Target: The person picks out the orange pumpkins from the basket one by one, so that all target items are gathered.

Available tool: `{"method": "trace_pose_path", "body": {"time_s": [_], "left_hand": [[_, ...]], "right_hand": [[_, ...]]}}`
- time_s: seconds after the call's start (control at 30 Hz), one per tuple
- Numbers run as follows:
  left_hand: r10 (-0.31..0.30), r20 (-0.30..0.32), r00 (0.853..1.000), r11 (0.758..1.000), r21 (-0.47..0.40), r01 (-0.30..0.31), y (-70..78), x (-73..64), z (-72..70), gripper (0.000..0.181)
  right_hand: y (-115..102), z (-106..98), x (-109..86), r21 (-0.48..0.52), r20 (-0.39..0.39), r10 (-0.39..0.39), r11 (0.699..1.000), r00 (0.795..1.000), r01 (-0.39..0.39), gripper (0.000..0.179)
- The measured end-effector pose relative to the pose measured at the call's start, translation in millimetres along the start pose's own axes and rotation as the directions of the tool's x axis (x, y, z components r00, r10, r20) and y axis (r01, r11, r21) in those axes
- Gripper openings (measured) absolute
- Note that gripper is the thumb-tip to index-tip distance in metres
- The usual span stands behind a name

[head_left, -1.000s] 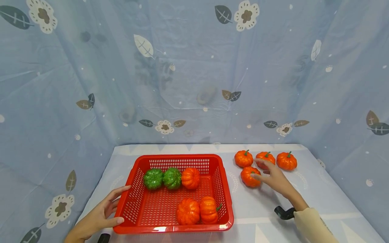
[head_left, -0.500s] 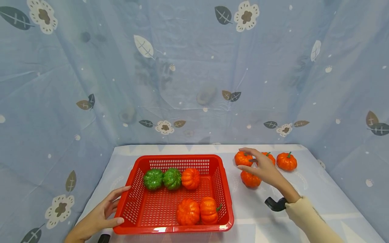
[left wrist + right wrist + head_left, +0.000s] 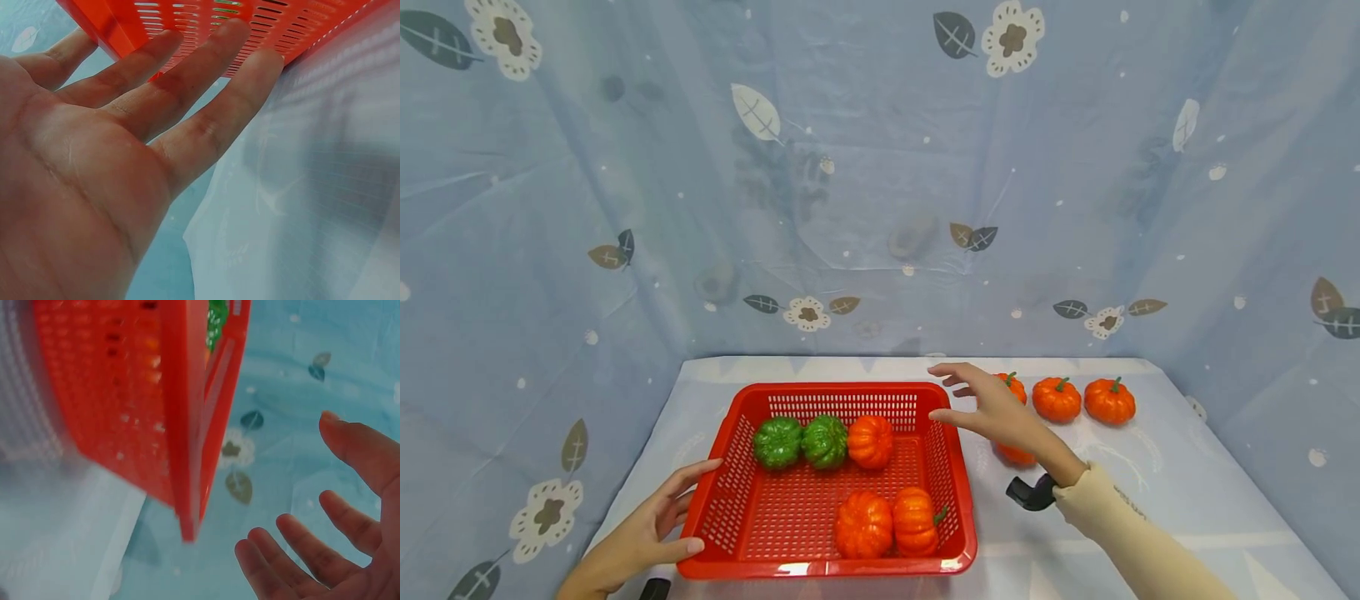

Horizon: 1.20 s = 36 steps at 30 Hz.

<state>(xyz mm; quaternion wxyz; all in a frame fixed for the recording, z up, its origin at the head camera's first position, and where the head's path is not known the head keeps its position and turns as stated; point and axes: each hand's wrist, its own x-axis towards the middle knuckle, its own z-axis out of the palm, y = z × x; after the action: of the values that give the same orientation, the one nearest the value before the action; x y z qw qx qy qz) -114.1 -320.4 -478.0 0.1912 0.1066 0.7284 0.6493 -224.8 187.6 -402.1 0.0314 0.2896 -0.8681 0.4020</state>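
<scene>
Right hand (image 3: 991,407): empty, fingers apart. Left hand (image 3: 650,531): fingers straight against basket (image 3: 865,567). Transfer judged partway: five pumpkins (image 3: 870,442) inside, four pumpkins (image 3: 1057,401) on desk (image 3: 1183,467) beside right hand.

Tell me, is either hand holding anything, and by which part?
Nothing is gripped. The left hand rests open against the left side of the red basket; the right hand is empty, apart from the basket.

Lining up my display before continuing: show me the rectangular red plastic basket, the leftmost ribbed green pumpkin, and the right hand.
Rectangular red plastic basket (image 3: 793,514): head view, bare floor.
Leftmost ribbed green pumpkin (image 3: 778,443): head view, visible middle.
Right hand (image 3: 996,408): head view, hand's back.
</scene>
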Motion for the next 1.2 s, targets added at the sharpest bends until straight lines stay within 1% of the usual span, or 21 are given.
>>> {"method": "trace_pose_path", "body": {"time_s": [0.1,0.2,0.27,0.47,0.57,0.67,0.8,0.87,0.97,1.1,1.2], "left_hand": [[-0.012,-0.004,1.0,1.0,0.002,0.012,0.0,-0.1,0.0,0.08],[-0.017,-0.003,1.0,1.0,0.003,0.017,0.1,-0.3,0.0,0.08],[-0.019,-0.005,1.0,1.0,0.003,0.019,0.1,-0.7,0.3,0.08],[-0.016,-0.008,1.0,1.0,0.005,0.016,0.6,-0.9,1.3,0.081],[-0.019,-0.005,1.0,1.0,0.001,0.019,0.6,-1.0,1.2,0.08],[-0.018,0.011,1.0,1.0,-0.004,0.018,0.3,-1.6,0.2,0.079],[-0.025,0.022,0.999,1.0,-0.002,0.026,0.9,-2.8,-1.0,0.078],[-0.036,0.007,0.999,0.999,0.004,0.036,1.5,-1.7,-0.6,0.079],[-0.019,-0.004,1.0,1.0,0.013,0.02,1.8,-1.5,-0.1,0.079],[0.004,-0.002,1.0,1.0,0.015,-0.004,0.5,-2.7,-0.9,0.079],[0.014,-0.002,1.0,1.0,0.013,-0.014,-0.3,-2.8,-1.2,0.078]], "right_hand": [[-8.1,10.1,9.4,-0.003,0.036,-0.022,1.0,0.999,0.022,0.062],[-17.1,18.6,18.0,-0.009,0.077,-0.017,1.0,0.997,0.018,0.063],[-23.0,24.4,24.0,-0.016,0.12,-0.012,1.0,0.993,0.014,0.064],[-32.7,46.7,39.2,-0.067,0.243,0.011,0.998,0.97,0.006,0.065],[-35.6,58.9,44.8,-0.087,0.27,0.012,0.996,0.963,0.012,0.064],[-39.9,70.4,50.5,-0.124,0.303,0.04,0.992,0.952,-0.002,0.066],[-46.3,83.7,56.5,-0.217,0.358,0.099,0.976,0.929,-0.02,0.073],[-47.7,88.8,58.5,-0.259,0.373,0.122,0.965,0.92,-0.023,0.075],[-48.6,95.8,62.2,-0.301,0.378,0.135,0.954,0.916,-0.016,0.074],[-50.0,104.0,64.6,-0.348,0.379,0.161,0.937,0.911,-0.02,0.066],[-51.6,107.4,65.2,-0.397,0.373,0.182,0.918,0.91,-0.021,0.061]]}}
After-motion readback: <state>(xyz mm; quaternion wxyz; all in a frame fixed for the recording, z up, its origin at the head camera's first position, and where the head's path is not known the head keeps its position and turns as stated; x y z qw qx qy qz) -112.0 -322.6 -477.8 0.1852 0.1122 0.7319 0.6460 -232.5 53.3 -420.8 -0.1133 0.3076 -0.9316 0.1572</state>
